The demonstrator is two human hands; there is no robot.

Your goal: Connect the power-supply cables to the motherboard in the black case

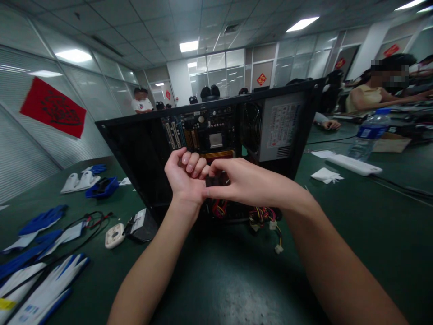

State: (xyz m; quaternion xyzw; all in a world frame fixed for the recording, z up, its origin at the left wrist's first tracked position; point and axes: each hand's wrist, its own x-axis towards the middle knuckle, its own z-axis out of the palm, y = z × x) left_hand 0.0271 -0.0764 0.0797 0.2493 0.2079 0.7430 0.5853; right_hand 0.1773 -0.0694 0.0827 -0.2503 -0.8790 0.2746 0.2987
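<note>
My left hand (pixel 189 180) is raised palm toward me, fingers curled in, before an open black computer case (pixel 135 149). Anything inside that curl is hidden. From the right, my right hand (pixel 237 178) meets its edge, thumb and fingers bent into a pinch. Something dark shows between the right fingertips, too unclear to name. Behind the hands are the motherboard (pixel 216 122), a silver heatsink or chip cover (pixel 215 140) and the labelled power supply (pixel 280 126). Bundled power cables (pixel 260 215) spill from the case bottom onto the table.
Work gloves (pixel 50 289), a blue tray (pixel 101 187), a cream round-cornered object (pixel 114 235) and a black box (pixel 142 225) lie left. To the right are a water bottle (pixel 368 135), a white power strip (pixel 354 164) and crumpled tissue (pixel 326 175). Other people sit beyond.
</note>
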